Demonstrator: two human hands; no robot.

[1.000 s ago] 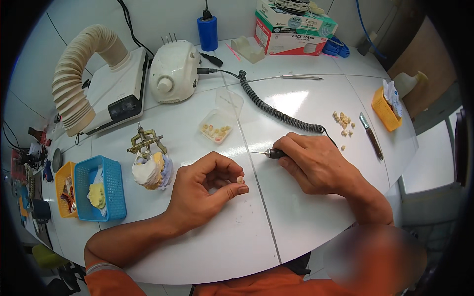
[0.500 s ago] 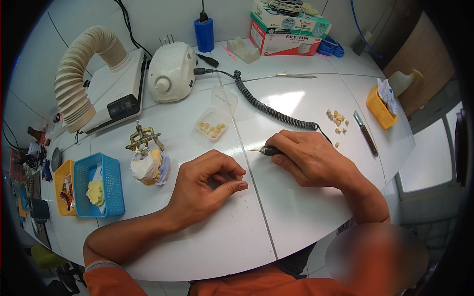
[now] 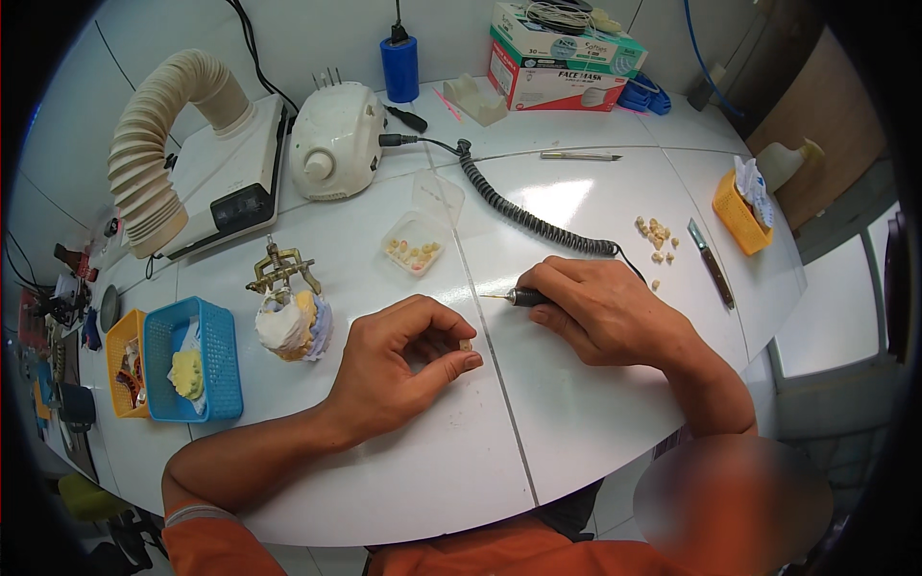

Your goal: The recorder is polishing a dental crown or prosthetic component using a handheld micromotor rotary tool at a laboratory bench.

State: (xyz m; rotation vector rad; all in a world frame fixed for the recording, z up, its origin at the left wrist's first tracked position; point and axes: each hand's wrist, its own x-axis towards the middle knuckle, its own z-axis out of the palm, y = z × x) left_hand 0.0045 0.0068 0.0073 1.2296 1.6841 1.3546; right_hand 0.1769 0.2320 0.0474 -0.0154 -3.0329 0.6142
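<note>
Near the middle of the table, my left hand [image 3: 399, 360] pinches a small cream tooth-shaped piece [image 3: 466, 346] between thumb and fingers. Just to its right, my right hand [image 3: 600, 312] grips a black rotary handpiece [image 3: 526, 298], whose thin bur points left, a short way above the piece and not touching it. A coiled cord [image 3: 533, 216] runs from the handpiece toward a white control unit [image 3: 336, 144]. Small cream pieces [image 3: 653, 230] lie in a loose pile at the right; others sit in an open clear box [image 3: 411, 252]. A brass articulator with dental casts [image 3: 288, 322] stands left of my left hand.
Blue [image 3: 216, 365] and yellow [image 3: 120, 336] baskets sit at the left, a hose machine [image 3: 230, 168] behind them. Boxes [image 3: 562, 91] and a blue cylinder [image 3: 400, 72] line the back. A knife [image 3: 714, 269] and yellow basket [image 3: 738, 219] lie at the right, near the table's edge.
The whole view has shifted slightly, so things at the right appear a little further left. Both hands keep nearly the same places and the same holds.
</note>
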